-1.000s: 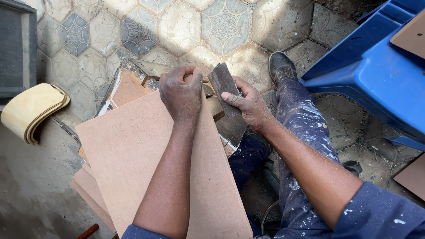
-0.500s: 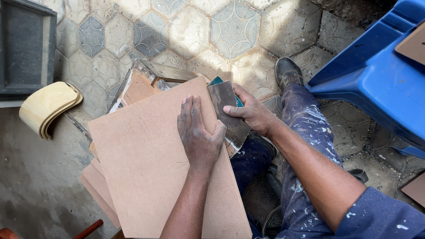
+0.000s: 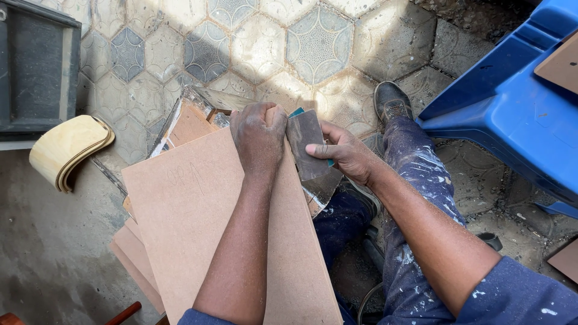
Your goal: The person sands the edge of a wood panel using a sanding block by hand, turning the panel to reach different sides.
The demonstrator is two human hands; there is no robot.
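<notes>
While the person sits over the stack, sanding is the step in hand, judging by grip and tool position:

left hand: (image 3: 260, 135) clenched into a fist on the far top edge of the flat tan fibreboard panel (image 3: 211, 222), pressing it down and steadying it.
right hand: (image 3: 342, 151) grasping a dark grey rectangular sheet of sandpaper (image 3: 307, 147), thumb on top, fingers under; a teal backing shows at the sheet's edge.
sandpaper position: against the panel's right-hand edge, just beside the left fist.
panel position: top of a fanned stack of similar tan boards (image 3: 135, 253), resting across the person's lap and the paint-spattered blue trouser leg (image 3: 415, 180).
step: edge work near the far corner, likely mid-pass.
next move calls for: firm hold-down from the left fist, sheet kept flat to the edge, even pressure, fingers clear of the corner.
surroundings: curved pale plywood piece (image 3: 66, 150) on the patterned hexagon floor tiles (image 3: 313, 42); blue plastic stool (image 3: 518, 114) to the right.
</notes>
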